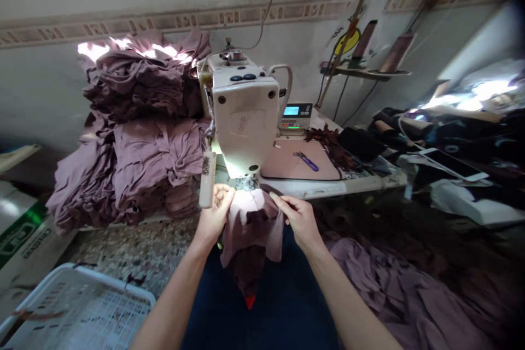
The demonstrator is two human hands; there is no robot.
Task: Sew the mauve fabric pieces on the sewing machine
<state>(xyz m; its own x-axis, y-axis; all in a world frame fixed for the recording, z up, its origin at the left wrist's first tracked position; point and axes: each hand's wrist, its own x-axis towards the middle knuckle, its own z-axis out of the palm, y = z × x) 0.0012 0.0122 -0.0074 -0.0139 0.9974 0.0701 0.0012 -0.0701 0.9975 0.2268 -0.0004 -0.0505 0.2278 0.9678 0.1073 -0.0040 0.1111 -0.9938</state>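
Left hand [220, 201] and right hand [298, 217] pinch opposite sides of a mauve cloth [253, 236] at the presser foot [248, 182] of a white sewing machine [246, 120]. Uneven pulling could pucker it. The cloth droops past the table edge [328, 191] over the lap [291, 301]. A pale bar [207, 183] crowds the left hand (the right has freer room).

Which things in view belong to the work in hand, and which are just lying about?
In the work:
- mauve cloth under the machine's needle area
- left hand and right hand, at its edges
- sewing machine

Lying about, as far as I can judge:
- purple-handled snips
- phone
- white basket

Unclear: stacked mauve pieces, possibly the same batch.
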